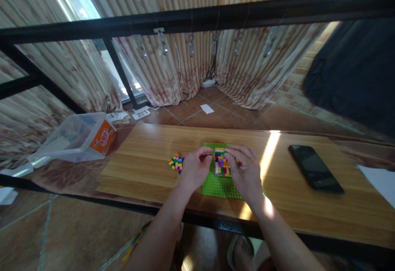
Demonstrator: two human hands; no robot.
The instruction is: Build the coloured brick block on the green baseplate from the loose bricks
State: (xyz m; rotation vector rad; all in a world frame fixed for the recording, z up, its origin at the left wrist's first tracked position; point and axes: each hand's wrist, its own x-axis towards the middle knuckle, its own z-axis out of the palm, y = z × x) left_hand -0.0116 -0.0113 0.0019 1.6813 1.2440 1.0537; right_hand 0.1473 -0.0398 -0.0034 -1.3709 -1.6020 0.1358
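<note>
Work area: green baseplate [212, 188] flat on the wooden tabletop [138, 155], just below centre of frame. On its upper part sits a block of multicoloured bricks [221, 167]. A small pile of loose bricks [177, 162] lies to the left of the baseplate.

Left hand [196, 170]: over the baseplate's left edge, thumb and forefinger drawn near each other, a dark speck at the tips; cannot tell whether a brick is clamped. Right hand [245, 170]: fingertips at the right side of the block, partly hiding it and the baseplate; grip cannot be told.

Surroundings: black phone [316, 168] lies right of the hands, well apart; white paper [379, 182] at the right edge. Clear plastic bin [72, 135] at left. Black rail [197, 17] crosses the upper frame in front of the curtains [175, 71], clear hooks [191, 44] hanging below it. Dark cloth [354, 69] fills the upper right. White slip [206, 108] on the floor beyond the tabletop.

Writing: orange label [103, 137] on the bin carries large white characters, too distorted to read reliably. Printed card [141, 114], right of the bin, bears black marks, too small to read. Phone screen dark.
</note>
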